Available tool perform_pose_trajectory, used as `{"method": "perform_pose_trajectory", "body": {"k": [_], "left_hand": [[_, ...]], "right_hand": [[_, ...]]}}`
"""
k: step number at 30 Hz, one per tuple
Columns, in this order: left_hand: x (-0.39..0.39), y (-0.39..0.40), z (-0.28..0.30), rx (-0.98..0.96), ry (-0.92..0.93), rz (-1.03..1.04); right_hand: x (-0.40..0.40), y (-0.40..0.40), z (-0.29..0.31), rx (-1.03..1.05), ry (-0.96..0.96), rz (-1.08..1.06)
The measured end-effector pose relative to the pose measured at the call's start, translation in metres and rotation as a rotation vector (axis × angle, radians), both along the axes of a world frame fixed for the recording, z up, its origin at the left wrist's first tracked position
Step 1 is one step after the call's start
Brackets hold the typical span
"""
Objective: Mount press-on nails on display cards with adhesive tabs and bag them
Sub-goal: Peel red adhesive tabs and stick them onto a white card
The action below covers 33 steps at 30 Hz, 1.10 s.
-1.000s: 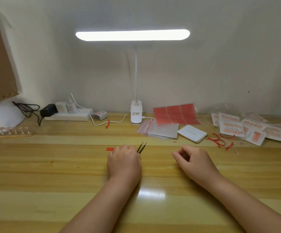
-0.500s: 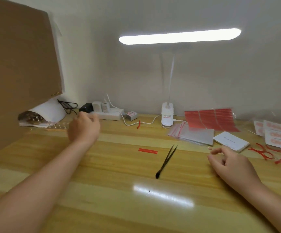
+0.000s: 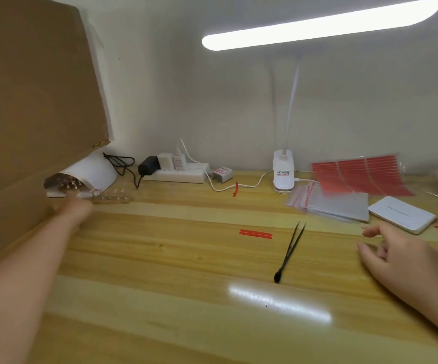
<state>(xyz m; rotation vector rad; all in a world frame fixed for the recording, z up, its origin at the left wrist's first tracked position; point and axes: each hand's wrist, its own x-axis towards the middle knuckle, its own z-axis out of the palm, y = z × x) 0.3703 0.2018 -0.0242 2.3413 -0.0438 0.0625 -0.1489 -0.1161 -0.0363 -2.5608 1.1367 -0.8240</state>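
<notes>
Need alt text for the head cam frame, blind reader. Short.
A person's left hand reaches to the far left of a wooden table, toward a strip of press-on nails beside a cardboard box. The right hand hovers open at right. Black tweezers and a red strip lie between them, under a lit lamp.

Left hand (image 3: 75,207) reaches the nail strip (image 3: 110,198) — tweezers (image 3: 290,252) and red tab (image 3: 256,234) lie mid-table (image 3: 160,298).
</notes>
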Motion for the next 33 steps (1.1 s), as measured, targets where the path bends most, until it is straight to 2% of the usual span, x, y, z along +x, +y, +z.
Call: {"method": "perform_pose_trajectory", "body": {"k": [6,10,16,21,24,26,27,29,31,33], "left_hand": [[0.006,-0.003,-0.007,-0.002,-0.070,-0.043],[0.003,-0.003,-0.009,0.087,-0.108,-0.206],[-0.017,-0.003,-0.004,0.183,-0.216,-0.318],[-0.090,-0.046,0.013,-0.014,-0.252,-0.475],[-0.152,-0.095,0.028,-0.143,-0.209,-0.665],[-0.195,-0.129,0.034,-0.217,-0.192,-0.759],[-0.217,-0.145,0.035,-0.247,-0.181,-0.803],[-0.253,-0.173,0.035,-0.278,-0.158,-0.877],[-0.281,-0.192,0.030,-0.282,-0.141,-0.911],[-0.301,-0.206,0.025,-0.280,-0.134,-0.905]], "right_hand": [[0.000,0.001,0.000,-0.029,0.010,0.013],[0.000,0.003,0.001,-0.029,0.025,0.021],[0.000,0.004,0.002,-0.037,0.029,0.039],[0.000,0.002,0.002,-0.005,-0.009,0.046],[-0.002,-0.003,0.005,0.058,-0.155,0.026],[-0.007,-0.012,0.009,0.012,-0.223,-0.021],[-0.010,-0.018,0.011,-0.040,-0.212,-0.056],[-0.018,-0.033,0.012,-0.138,-0.044,-0.162],[-0.023,-0.046,0.008,-0.123,0.202,-0.249],[-0.025,-0.053,0.004,-0.047,0.300,-0.223]]}}
